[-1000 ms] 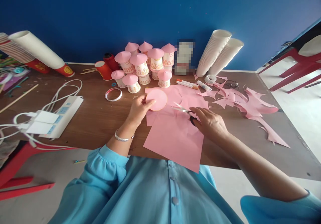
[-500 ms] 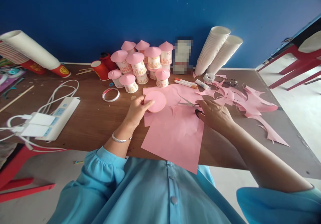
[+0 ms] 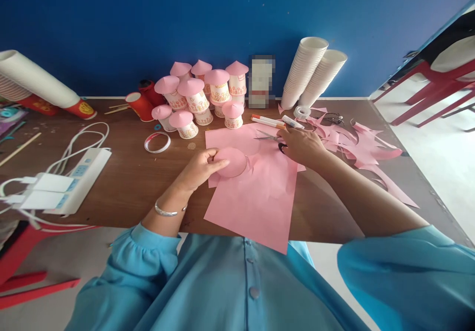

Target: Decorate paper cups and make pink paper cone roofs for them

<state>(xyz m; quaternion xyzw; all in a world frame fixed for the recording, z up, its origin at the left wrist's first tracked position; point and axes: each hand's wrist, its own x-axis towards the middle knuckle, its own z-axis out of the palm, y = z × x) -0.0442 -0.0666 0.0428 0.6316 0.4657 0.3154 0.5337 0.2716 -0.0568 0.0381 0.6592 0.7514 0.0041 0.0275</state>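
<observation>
Between the thumb and fingers of my left hand (image 3: 196,170) is a round pink paper disc (image 3: 234,164), held above the pink paper sheets. My right hand (image 3: 302,145) is closed around the black handles of a pair of scissors (image 3: 267,137); the blades are slightly apart and point left, low over the paper. A large pink paper sheet (image 3: 254,207) lies under both hands and hangs past the table's front edge. Small curled offcuts lie beside the disc. Just beyond my right fingers are markers (image 3: 267,122) and a white glue stick (image 3: 292,121).
Behind the paper stand several decorated cups with pink cone roofs (image 3: 191,87). Tall white cup stacks (image 3: 306,69) lean by the blue wall. Pink scraps (image 3: 371,145) cover the right side. At left are a power strip (image 3: 79,180), a tape roll (image 3: 157,143) and red cups (image 3: 139,106).
My right hand has moved with the scissors toward the markers and glue stick. My left hand has lowered the disc slightly toward me. The camera view has shifted a little.
</observation>
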